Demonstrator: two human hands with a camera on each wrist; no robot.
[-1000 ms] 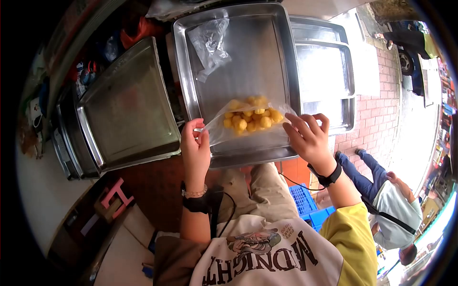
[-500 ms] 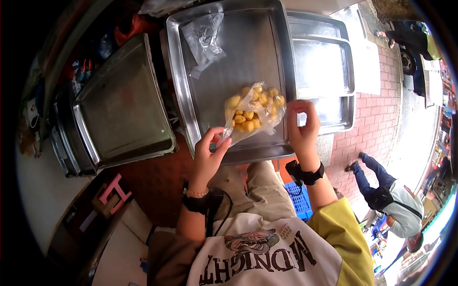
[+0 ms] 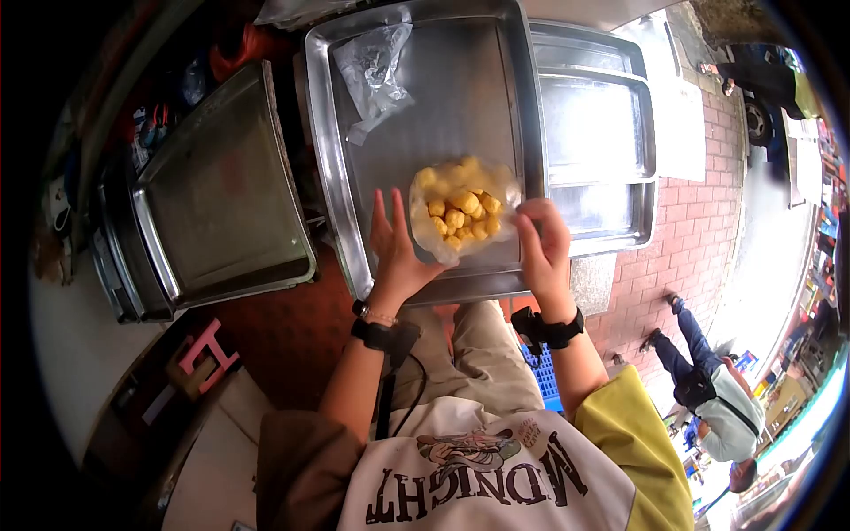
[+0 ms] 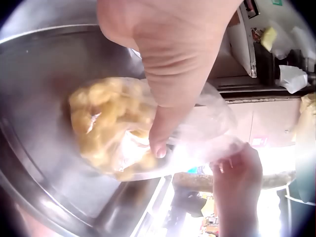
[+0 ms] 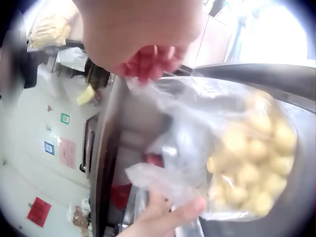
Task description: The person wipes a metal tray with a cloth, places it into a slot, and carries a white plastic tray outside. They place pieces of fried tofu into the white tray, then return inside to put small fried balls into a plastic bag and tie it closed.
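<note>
In the head view a clear plastic bag of yellow balls [image 3: 463, 212] is over the lower part of a large metal tray [image 3: 425, 288]. My left hand [image 3: 400, 264] is at the bag's lower left, two fingers straight and spread, the thumb against the plastic. That thumb lies across the bag in the left wrist view. My right hand [image 3: 546, 248], fingers curled, pinches the bag's right edge. The right wrist view shows its fingers [image 5: 150, 61] on the film, above the balls [image 5: 252, 168]. A crumpled clear bag [image 3: 376, 75] lies at the tray's upper left.
More metal trays stand at the left [image 3: 226, 195] and right [image 3: 593, 128]. A pink stool [image 3: 208, 354] is at lower left, and a blue crate [image 3: 542, 376] is below the tray. A person [image 3: 722, 403] is on the brick pavement at the right.
The left fingers have spread and straightened from a pinch. The right hand, apart from the bag half a second ago, now grips its edge. The bag has turned and bunched up from its earlier stretched shape.
</note>
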